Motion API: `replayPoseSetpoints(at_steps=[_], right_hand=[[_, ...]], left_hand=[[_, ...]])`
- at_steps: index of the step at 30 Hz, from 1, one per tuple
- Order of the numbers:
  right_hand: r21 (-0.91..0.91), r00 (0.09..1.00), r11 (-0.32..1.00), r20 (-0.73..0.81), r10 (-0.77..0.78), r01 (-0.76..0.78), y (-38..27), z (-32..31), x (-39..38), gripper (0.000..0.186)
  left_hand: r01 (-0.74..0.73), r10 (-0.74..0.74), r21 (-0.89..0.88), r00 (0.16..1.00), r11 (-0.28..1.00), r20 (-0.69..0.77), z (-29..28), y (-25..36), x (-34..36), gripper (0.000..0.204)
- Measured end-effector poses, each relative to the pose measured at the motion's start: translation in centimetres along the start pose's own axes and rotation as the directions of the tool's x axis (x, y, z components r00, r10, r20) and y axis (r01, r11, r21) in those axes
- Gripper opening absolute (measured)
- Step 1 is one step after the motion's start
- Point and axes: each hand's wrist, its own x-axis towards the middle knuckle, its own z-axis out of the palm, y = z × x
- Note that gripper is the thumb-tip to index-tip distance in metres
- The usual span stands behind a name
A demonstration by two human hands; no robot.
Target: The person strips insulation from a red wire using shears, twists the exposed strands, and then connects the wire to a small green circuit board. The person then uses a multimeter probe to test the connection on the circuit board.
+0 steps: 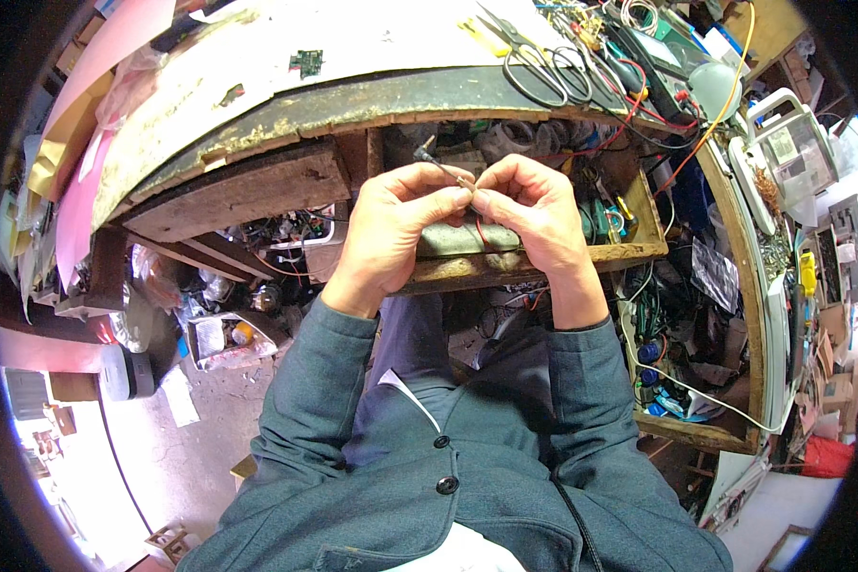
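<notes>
Both hands meet in front of me, above an open wooden drawer (632, 252). My left hand (391, 224) is closed, thumb and forefinger pinching a thin dark cable. A small black plug (424, 153) at the cable's end sticks up beyond those fingers. My right hand (541, 214) is closed too, its fingertips pinched on the wire end right against the left ones. From below the pinch hangs a short red wire (480, 233). The exact join between the fingertips is too small and covered to make out. A pale greenish rounded object (443, 241) lies in the drawer below.
On the bench top (391, 43) lie scissors (534, 62), a small green circuit board (306, 63) and a multimeter (650, 50) with red and black leads. An orange cable (725, 114) runs down at the right. A cluttered wooden compartment (755, 381) and a scrap-filled box (229, 341) flank me.
</notes>
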Motion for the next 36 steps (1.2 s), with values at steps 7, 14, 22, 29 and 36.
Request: replayPoseSetpoints(at_steps=[7,14,22,29,36], right_hand=[[-0.011,1.000,1.000,-0.008,0.022,-0.022,0.04,-0.02,-0.03,0.010],[-0.009,0.999,1.000,-0.037,-0.007,0.006,0.03,0.18,0.01,0.011],[-0.026,1.000,1.000,-0.031,-0.001,0.000,0.10,0.14,0.00,0.012],[-0.040,0.999,0.999,-0.039,-0.004,0.003,0.17,0.06,0.03,0.014],[-0.060,0.999,0.998,-0.043,-0.004,0.002,-0.24,0.49,-0.02,0.012]], left_hand=[[-0.039,0.038,-0.010,0.999,0.999,-0.021,-0.07,-0.07,-0.02,0.018],[-0.056,0.054,-0.039,0.997,0.998,-0.052,0.26,0.12,-0.08,0.017],[-0.101,0.080,-0.181,0.990,0.978,-0.121,-0.02,-0.14,0.10,0.015],[-0.100,0.073,-0.218,0.989,0.971,-0.127,0.11,-0.03,0.02,0.015],[-0.100,0.078,-0.190,0.990,0.977,-0.119,0.21,0.16,-0.07,0.015]])
